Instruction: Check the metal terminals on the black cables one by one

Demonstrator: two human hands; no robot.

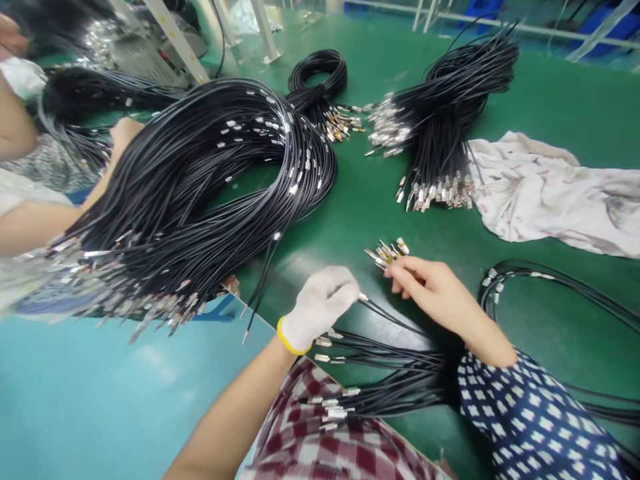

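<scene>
My left hand (325,303), in a white glove with a yellow cuff, pinches the metal-tipped end of a black cable (393,319). My bare right hand (430,287) has its thumb and fingers together at a small pile of metal connectors (387,252) on the green table; what is between the fingertips is too small to tell. Below both hands, a bundle of black cables (400,383) with silver ends stretches over the table edge and a checked cloth on my lap.
A big looped cable bundle (200,167) fills the left, beside another person's arm (100,180). Behind are a small coil (320,73) and a crossed bundle (450,100). A white cloth (555,193) and more cables (565,277) lie right on the green table (365,200).
</scene>
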